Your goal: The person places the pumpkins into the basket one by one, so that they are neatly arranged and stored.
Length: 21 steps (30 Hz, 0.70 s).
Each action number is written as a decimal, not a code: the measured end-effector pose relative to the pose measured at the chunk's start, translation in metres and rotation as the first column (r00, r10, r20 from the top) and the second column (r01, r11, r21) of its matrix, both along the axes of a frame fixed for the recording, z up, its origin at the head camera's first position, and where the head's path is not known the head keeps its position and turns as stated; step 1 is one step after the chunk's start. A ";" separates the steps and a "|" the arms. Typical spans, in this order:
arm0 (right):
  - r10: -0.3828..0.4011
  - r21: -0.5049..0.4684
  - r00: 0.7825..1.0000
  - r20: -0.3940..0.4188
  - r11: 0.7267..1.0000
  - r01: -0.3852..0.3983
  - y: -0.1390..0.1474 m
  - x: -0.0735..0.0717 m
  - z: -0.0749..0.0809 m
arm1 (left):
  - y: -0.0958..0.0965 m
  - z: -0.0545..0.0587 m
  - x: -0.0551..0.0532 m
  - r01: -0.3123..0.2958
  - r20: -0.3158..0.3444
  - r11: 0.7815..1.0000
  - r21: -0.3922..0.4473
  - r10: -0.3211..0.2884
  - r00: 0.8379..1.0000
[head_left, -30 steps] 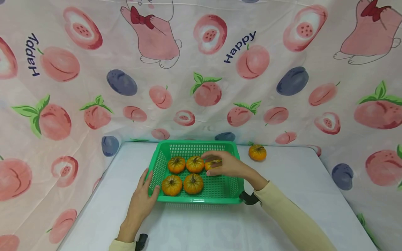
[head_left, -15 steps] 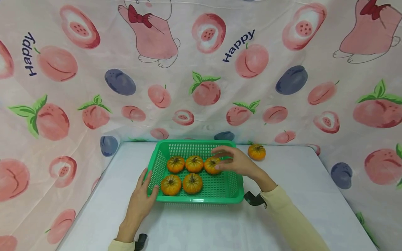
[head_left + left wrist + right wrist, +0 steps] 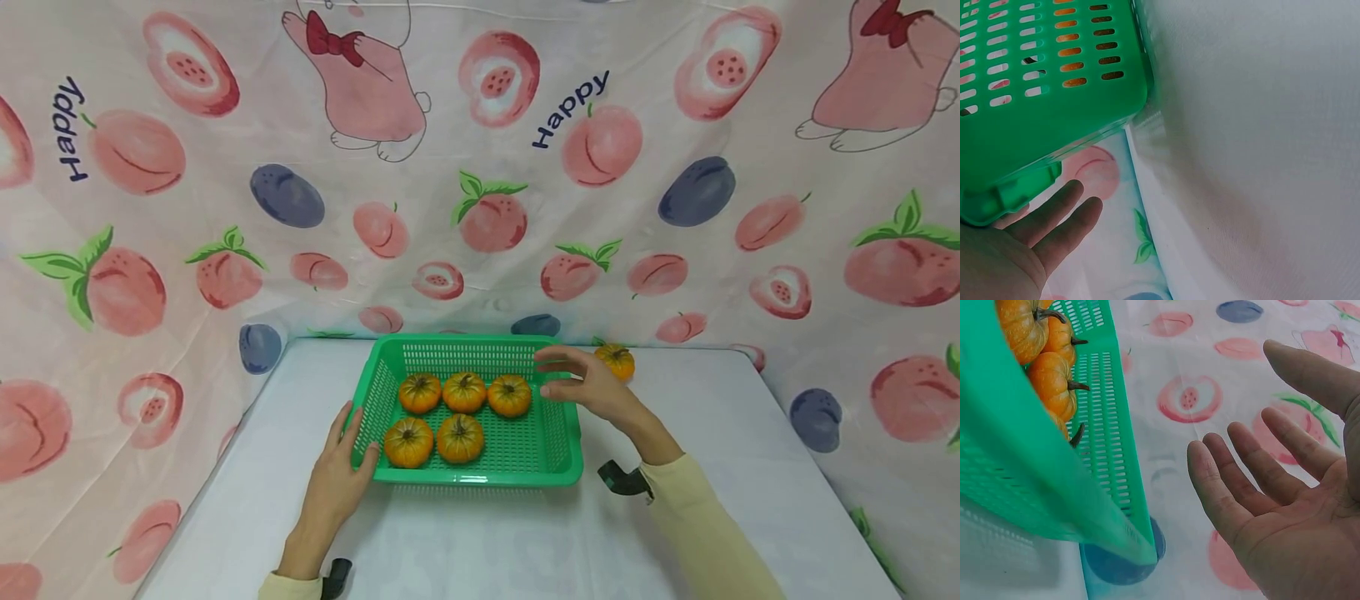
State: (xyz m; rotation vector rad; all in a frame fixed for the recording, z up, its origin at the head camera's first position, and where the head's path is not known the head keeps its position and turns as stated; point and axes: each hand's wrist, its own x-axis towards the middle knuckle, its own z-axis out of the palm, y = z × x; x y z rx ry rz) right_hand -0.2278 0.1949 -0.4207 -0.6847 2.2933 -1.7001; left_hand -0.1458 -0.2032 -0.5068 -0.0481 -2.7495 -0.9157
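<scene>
A green plastic basket (image 3: 480, 479) with slotted walls stands on the white table, holding several small orange pumpkins. Three pumpkins, among them the right-hand pumpkin (image 3: 509, 396), form the back row; a front pumpkin (image 3: 461, 439) and another sit at the left. My left hand (image 3: 341, 479) rests at the basket's left rim, fingers extended, as the slotted wall (image 3: 1035, 125) in the left wrist view also shows. Over the basket's right rim hovers my right hand (image 3: 596, 387), its palm (image 3: 1310, 531) bare and fingers spread. Behind it, a lone pumpkin (image 3: 617, 360) sits on the table, partly hidden.
The white tabletop (image 3: 480, 550) extends around the basket. A fruit-printed cloth (image 3: 450, 208) hangs behind and along both sides. Black wrist devices, such as the right one (image 3: 624, 478), are strapped at both sleeves.
My right hand has let go of the right-hand back pumpkin in the basket and drawn away to the right, towards the lone pumpkin. My left hand has stayed at the rim.
</scene>
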 end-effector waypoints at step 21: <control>-0.238 0.058 0.971 -0.034 0.969 0.240 0.039 0.003 -0.012 | 0.000 0.000 -0.001 -0.001 0.004 1.000 0.002 0.001 1.000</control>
